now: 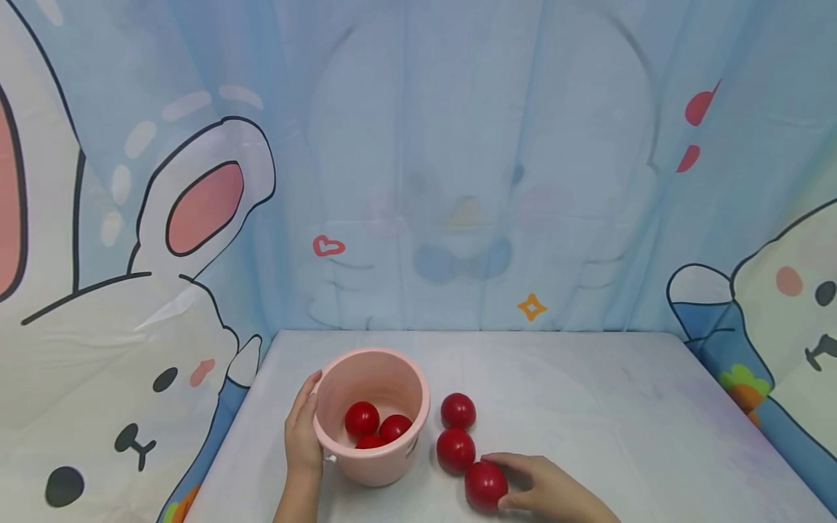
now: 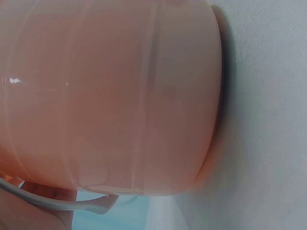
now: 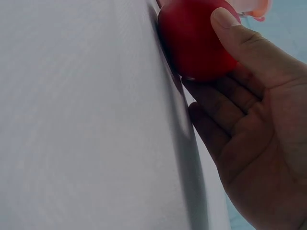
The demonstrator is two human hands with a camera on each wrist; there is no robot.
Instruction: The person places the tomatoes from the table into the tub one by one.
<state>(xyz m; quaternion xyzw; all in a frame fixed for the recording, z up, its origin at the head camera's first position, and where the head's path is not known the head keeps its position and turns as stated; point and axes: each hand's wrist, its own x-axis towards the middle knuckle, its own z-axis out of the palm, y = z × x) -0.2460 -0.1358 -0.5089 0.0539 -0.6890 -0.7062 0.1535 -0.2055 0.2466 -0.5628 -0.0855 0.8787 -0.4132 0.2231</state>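
A pink bucket (image 1: 373,465) stands upright on the table, with three red balls (image 1: 362,419) visible inside it. My left hand (image 1: 304,436) holds the bucket's left side, its fingertips up at the rim. In the left wrist view the bucket wall (image 2: 110,96) fills most of the picture, and fingers show behind its pale handle (image 2: 57,203). Right of the bucket, my right hand (image 1: 539,483) grips a red ball (image 1: 486,486) between thumb and fingers. That ball rests on or just above the tabletop; the right wrist view shows the thumb (image 3: 225,18) on it.
Two more red balls, a middle one (image 1: 455,450) and a farther one (image 1: 458,411), lie in a row between the bucket and the right hand. Behind the white table (image 1: 588,392) hangs a blue curtain (image 1: 458,145) printed with cartoon animals.
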